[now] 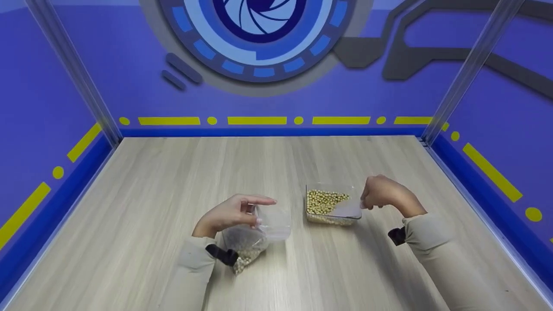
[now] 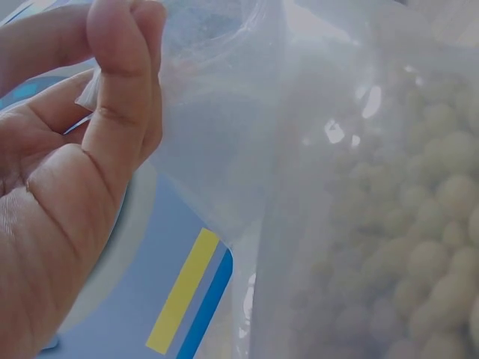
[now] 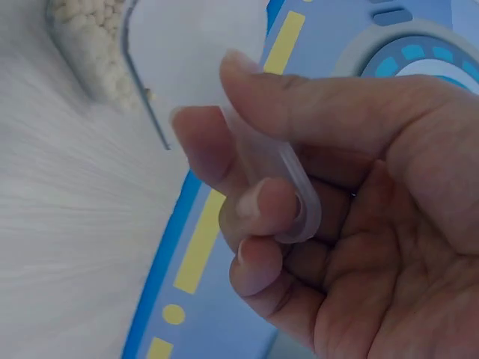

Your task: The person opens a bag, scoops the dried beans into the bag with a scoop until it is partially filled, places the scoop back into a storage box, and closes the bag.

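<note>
My left hand (image 1: 229,214) pinches the edge of a clear plastic zip bag (image 1: 278,222) near its opening. Pale round beans (image 1: 247,255) lie in the bag's lower part, which slumps on the table below the wrist; up close they fill the right side of the left wrist view. To the right, a clear rectangular container (image 1: 332,186) holds yellowish soybeans (image 1: 322,201). My right hand (image 1: 384,194) grips the handle (image 3: 281,168) of a translucent white scoop (image 1: 349,209), its fingers curled round it. The scoop's head is at the container's right side, over the beans.
The wood-grain table (image 1: 173,172) carries the bag and the container. Blue printed panels (image 1: 276,103) with yellow marks stand at its back and both sides. A black strap (image 1: 222,255) sits on the left wrist.
</note>
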{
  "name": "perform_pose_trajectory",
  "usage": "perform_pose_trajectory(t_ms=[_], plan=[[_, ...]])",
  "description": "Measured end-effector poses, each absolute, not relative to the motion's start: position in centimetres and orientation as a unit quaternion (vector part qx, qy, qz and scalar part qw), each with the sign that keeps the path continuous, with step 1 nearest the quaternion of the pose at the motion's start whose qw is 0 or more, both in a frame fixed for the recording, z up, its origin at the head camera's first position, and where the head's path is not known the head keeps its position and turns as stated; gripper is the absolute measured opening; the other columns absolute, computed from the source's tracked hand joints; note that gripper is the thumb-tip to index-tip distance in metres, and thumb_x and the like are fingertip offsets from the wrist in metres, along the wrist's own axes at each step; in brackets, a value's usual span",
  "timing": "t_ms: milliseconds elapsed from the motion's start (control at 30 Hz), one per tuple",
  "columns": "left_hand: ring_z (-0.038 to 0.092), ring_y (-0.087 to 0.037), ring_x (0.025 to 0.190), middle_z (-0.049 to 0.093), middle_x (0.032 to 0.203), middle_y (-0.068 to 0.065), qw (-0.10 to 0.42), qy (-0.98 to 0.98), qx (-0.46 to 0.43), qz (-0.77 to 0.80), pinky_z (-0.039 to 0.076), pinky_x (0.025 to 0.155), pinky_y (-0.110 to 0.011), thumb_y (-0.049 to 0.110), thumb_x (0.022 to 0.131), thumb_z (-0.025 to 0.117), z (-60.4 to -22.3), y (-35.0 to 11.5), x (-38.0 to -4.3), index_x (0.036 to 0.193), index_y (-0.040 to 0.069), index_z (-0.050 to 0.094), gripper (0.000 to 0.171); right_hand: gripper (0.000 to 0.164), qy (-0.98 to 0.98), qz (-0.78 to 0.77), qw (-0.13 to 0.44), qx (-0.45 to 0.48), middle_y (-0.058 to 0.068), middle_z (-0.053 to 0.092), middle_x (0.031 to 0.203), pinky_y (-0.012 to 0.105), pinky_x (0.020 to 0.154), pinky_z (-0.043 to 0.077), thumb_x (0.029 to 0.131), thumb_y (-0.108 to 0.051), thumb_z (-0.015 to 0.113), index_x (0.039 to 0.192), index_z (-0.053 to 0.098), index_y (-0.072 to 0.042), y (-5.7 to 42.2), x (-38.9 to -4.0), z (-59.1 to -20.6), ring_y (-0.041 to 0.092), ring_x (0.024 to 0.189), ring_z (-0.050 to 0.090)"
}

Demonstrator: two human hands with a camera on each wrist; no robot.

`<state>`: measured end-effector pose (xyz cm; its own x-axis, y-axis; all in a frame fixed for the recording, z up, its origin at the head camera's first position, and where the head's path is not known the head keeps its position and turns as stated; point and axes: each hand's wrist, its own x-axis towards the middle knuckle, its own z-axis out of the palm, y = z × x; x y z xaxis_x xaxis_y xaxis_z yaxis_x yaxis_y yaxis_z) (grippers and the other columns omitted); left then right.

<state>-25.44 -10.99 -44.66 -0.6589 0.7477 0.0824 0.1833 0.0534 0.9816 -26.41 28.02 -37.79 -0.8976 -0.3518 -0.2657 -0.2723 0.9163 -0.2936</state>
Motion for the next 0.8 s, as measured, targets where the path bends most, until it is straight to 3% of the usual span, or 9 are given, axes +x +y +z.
perform_pose_trajectory(t_ms=[367, 500, 600, 800], plan=[[0.055, -0.002, 0.065, 0.046, 0.142, -0.023, 0.24, 0.686, 0.336, 0.599, 0.05, 0.062, -0.02, -0.006, 0.084, 0.063, -44.8, -10.8, -25.4, 0.136, -0.003, 0.052, 0.053, 0.023, 0.963, -0.186, 0.151, -0.126, 0.018, 0.073, 0.086, 0.03, 0.054, 0.05, 0.079, -0.007, 0.07, 0.098, 0.074, 0.007, 29.0, -26.8, -39.8, 0.016, 0.06, 0.062], [0.055, -0.002, 0.065, 0.047, 0.142, -0.022, 0.24, 0.688, 0.335, 0.597, 0.05, 0.062, -0.019, -0.006, 0.084, 0.063, -44.7, -10.8, -25.4, 0.135, -0.003, 0.052, 0.053, 0.023, 0.965, -0.188, 0.131, -0.128, 0.023, 0.072, 0.094, 0.038, 0.063, 0.055, 0.081, -0.008, 0.071, 0.098, 0.074, 0.007, 29.0, -26.8, -40.4, 0.031, 0.077, 0.069], [0.055, -0.002, 0.065, 0.048, 0.142, -0.021, 0.24, 0.689, 0.334, 0.597, 0.05, 0.062, -0.019, -0.006, 0.084, 0.063, -44.7, -10.8, -25.4, 0.135, -0.003, 0.053, 0.052, 0.023, 0.966, -0.191, 0.114, -0.128, 0.025, 0.071, 0.099, 0.045, 0.072, 0.056, 0.081, -0.008, 0.071, 0.098, 0.074, 0.007, 29.0, -26.8, -40.8, 0.041, 0.095, 0.066], [0.055, -0.002, 0.066, 0.047, 0.143, -0.021, 0.239, 0.692, 0.335, 0.594, 0.05, 0.062, -0.019, -0.007, 0.084, 0.064, -44.7, -10.7, -25.5, 0.134, -0.003, 0.053, 0.052, 0.022, 0.965, -0.211, 0.089, -0.131, 0.026, 0.07, 0.1, 0.044, 0.073, 0.056, 0.081, -0.007, 0.071, 0.098, 0.074, 0.007, 28.8, -26.6, -41.5, 0.041, 0.099, 0.065]])
